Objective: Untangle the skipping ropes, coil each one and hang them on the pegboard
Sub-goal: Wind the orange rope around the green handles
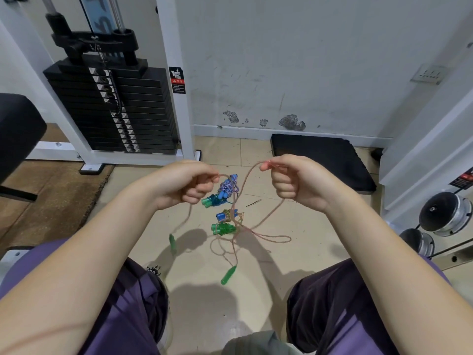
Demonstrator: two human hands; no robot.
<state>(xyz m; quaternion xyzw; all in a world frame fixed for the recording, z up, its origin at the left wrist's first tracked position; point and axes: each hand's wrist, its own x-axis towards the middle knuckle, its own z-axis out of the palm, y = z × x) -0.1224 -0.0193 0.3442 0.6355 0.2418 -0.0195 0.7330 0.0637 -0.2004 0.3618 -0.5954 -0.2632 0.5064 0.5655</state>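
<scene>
My left hand (190, 183) and my right hand (291, 180) are both closed on a thin pink skipping rope (244, 185), held up above the floor. The rope sags between the hands and trails down in loops to the tiles. One of its green handles (173, 243) dangles below my left hand. The other green handle (227, 275) lies on the floor between my knees. Beyond the hands, on the floor, lie a blue-and-white rope bundle (228, 187), a coil with blue handles (226, 215) and a coil with green handles (222, 229).
A weight-stack machine (112, 108) with a white frame stands at the back left. A black pad (322, 160) lies against the wall at the right. Dumbbells (445, 213) sit at the far right. My knees in purple shorts fill the bottom.
</scene>
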